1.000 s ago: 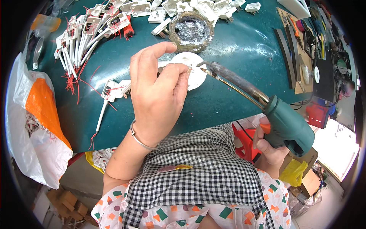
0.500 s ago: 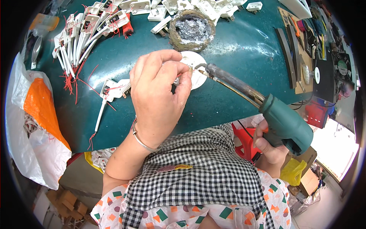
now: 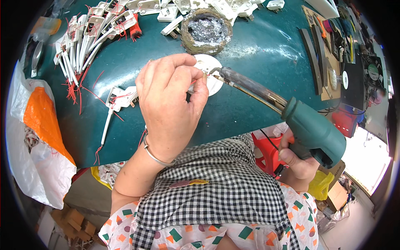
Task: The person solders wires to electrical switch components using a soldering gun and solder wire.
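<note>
The left hand's [image 3: 173, 89] grip is pressed together, on what cannot be told, at the round white plastic disc [image 3: 214, 86] mid-counter [image 3: 250, 110]; the right's [image 3: 296, 160] wraps a green pistol-shaped soldering iron [image 3: 314, 131]. Apparently soldering; steady tip alignment is called for.

Cardboard box [image 3: 336, 170], lower right: dark print on side, slanted, too small to make out.
Fan [image 3: 372, 71], right edge: greenish hub label, wording illegible.
Soldering gun [image 3: 313, 131]: nothing readable on casing.
Other text: none legible.
</note>
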{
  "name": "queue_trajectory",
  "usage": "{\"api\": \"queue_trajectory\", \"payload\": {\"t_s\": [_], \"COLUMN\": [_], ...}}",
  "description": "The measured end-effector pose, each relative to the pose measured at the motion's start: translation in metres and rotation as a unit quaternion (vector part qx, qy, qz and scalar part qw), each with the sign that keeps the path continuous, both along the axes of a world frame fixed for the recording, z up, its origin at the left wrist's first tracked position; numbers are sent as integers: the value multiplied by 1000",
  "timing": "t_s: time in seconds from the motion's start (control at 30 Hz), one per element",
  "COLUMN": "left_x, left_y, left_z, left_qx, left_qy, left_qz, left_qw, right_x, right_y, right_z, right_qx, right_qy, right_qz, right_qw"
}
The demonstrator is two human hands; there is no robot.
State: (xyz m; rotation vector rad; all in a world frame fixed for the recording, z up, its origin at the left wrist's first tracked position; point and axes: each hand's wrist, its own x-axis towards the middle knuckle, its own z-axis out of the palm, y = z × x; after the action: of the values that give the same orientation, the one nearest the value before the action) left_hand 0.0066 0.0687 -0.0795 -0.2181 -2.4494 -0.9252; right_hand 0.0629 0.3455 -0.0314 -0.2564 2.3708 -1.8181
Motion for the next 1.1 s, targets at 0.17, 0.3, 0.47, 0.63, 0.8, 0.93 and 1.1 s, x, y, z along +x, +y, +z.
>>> {"api": "queue_trajectory", "payload": {"t_s": [0.17,0.3,0.47,0.63,0.8,0.93,1.1], "left_x": [-1,-1,1,0,0,0,-2], "left_y": [1,0,2,3,2,3,1], "left_z": [0,-1,-4,-4,-5,-4,-1], "left_qx": [-9,-19,-6,-11,-10,-11,-26], "left_qy": [8,15,-7,0,1,4,24], "left_qz": [5,4,18,19,18,18,8], "left_qw": [1000,1000,1000,1000,1000,1000,999], "right_x": [0,0,1,4,2,-4,-5], "right_y": [-3,0,1,-1,4,3,3], "right_z": [3,7,4,3,2,6,7], "right_qx": [4,40,35,-14,10,36,45], "right_qy": [6,-11,-10,-34,-12,5,17], "right_qz": [-7,16,13,-29,8,33,44], "right_qw": [1000,999,999,999,1000,999,998]}}
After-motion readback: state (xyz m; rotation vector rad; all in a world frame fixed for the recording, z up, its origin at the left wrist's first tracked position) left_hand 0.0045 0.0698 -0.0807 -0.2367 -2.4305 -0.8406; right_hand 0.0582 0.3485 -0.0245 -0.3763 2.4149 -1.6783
